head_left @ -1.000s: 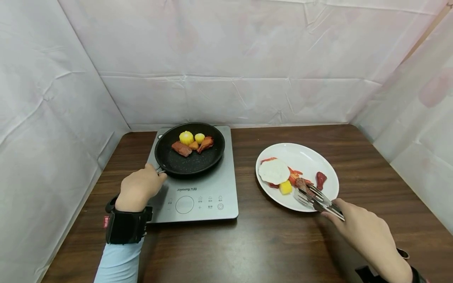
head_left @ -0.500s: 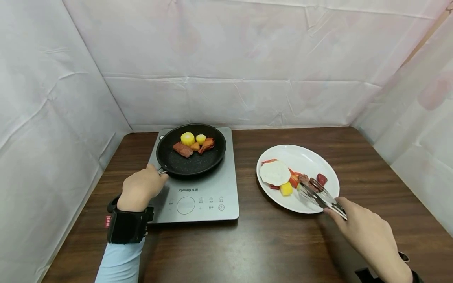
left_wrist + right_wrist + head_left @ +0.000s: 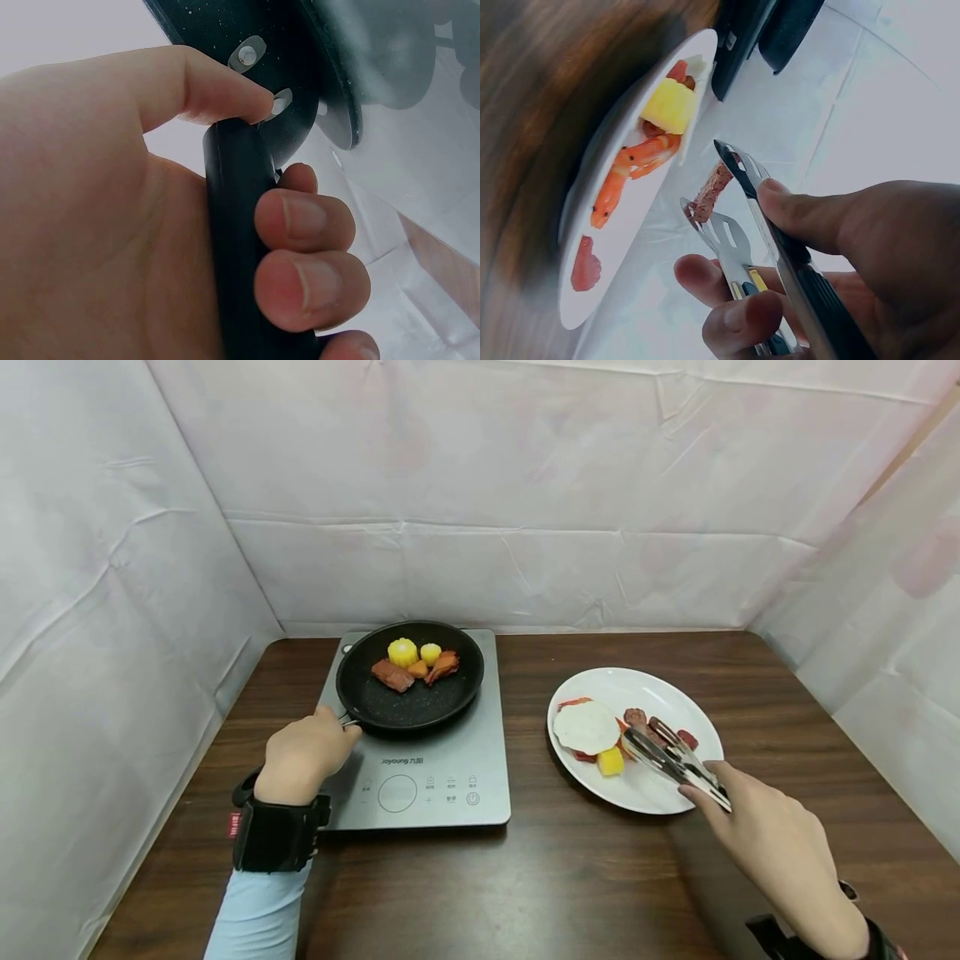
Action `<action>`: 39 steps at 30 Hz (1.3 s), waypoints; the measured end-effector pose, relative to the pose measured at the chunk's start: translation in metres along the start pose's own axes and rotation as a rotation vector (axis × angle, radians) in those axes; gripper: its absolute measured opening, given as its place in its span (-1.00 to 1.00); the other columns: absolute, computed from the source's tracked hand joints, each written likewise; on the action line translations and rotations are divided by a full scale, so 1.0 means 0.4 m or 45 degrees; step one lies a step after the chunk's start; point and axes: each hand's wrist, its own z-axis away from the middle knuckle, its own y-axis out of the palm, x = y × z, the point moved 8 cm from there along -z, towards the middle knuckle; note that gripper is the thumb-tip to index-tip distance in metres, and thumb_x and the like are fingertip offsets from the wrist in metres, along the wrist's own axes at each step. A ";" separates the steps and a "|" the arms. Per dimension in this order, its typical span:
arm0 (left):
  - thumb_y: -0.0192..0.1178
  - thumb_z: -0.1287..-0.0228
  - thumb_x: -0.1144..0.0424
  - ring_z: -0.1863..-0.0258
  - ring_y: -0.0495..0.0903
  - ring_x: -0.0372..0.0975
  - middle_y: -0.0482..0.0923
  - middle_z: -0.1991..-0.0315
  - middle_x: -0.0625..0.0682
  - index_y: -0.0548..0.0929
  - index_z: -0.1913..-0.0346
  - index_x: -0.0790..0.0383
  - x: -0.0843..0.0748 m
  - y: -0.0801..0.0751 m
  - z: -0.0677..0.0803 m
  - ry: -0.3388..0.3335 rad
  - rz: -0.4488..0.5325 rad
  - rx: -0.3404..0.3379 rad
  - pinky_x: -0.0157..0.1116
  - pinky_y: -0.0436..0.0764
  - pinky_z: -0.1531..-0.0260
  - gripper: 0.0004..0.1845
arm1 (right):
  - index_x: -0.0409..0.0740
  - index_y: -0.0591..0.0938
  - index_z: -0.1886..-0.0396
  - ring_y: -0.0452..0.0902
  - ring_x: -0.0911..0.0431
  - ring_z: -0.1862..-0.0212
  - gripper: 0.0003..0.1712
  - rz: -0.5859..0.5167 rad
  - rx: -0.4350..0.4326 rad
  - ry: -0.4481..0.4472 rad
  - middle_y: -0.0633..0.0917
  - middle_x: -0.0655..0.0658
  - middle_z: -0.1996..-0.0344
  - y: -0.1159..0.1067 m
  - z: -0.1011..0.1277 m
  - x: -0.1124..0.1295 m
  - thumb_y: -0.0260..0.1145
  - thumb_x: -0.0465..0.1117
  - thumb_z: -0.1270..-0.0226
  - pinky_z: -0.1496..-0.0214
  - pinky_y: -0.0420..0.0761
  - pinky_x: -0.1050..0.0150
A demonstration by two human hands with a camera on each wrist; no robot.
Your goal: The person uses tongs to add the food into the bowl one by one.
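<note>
My left hand (image 3: 307,760) grips the black handle (image 3: 244,225) of a round black frying pan (image 3: 408,706), fingers wrapped round it and thumb along its top. The pan sits on a silver induction cooker (image 3: 442,814). My right hand (image 3: 776,835) holds metal tongs (image 3: 681,770) with black grips over a white plate (image 3: 645,800). Between the tongs' tips is a brown piece of meat (image 3: 711,192), raised off the plate in the right wrist view. The plate bears a fried egg (image 3: 587,727), a yellow cube (image 3: 611,762), orange shrimp (image 3: 613,189) and a dark red piece (image 3: 586,265).
In the pan lie two yellow corn pieces (image 3: 402,652), a reddish-brown meat slab (image 3: 392,676), a small orange chunk and a browned chicken wing (image 3: 442,667). The dark wooden table (image 3: 570,877) is bounded by white sheeting (image 3: 495,493) behind and at both sides.
The tongs have closed in on the brown meat and lifted it from the plate, away from the shrimp. My left hand keeps its grip, and the pan stays in place.
</note>
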 end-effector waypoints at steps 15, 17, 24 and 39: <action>-0.14 -0.58 -0.03 0.27 0.64 0.09 0.59 -0.02 0.52 0.14 -0.39 0.73 0.003 -0.007 0.005 -0.010 0.007 -0.013 -0.01 0.61 0.30 -0.23 | 0.00 0.61 -0.06 0.50 0.02 0.57 -0.50 -0.045 0.011 -0.179 0.69 -0.13 0.54 -0.044 -0.072 0.135 0.26 0.26 -0.42 0.63 0.30 0.12; -0.13 -0.58 -0.03 0.29 0.63 0.08 0.61 0.02 0.50 0.14 -0.38 0.73 0.001 -0.007 0.005 -0.004 0.007 -0.018 -0.03 0.60 0.32 -0.23 | 0.04 0.62 0.00 0.42 0.11 0.57 -0.55 -0.047 0.016 -0.213 0.64 -0.01 0.58 -0.047 -0.081 0.159 0.27 0.26 -0.42 0.61 0.27 0.17; -0.12 -0.57 -0.02 0.37 0.59 0.03 0.63 0.12 0.45 0.11 -0.40 0.74 -0.004 -0.010 0.007 0.004 0.013 -0.031 -0.10 0.55 0.40 -0.22 | 0.04 0.64 0.02 0.36 0.20 0.56 -0.61 -0.039 0.004 -0.342 0.59 0.06 0.60 -0.052 -0.124 0.239 0.30 0.21 -0.41 0.57 0.26 0.25; -0.12 -0.57 -0.03 0.35 0.60 0.04 0.62 0.08 0.45 0.20 -0.35 0.70 -0.007 -0.009 0.011 -0.014 0.012 -0.031 -0.05 0.59 0.33 -0.26 | 0.02 0.66 -0.02 0.49 0.17 0.49 -0.60 -0.113 0.086 -0.481 0.68 0.07 0.50 -0.001 -0.226 0.411 0.31 0.17 -0.42 0.48 0.39 0.21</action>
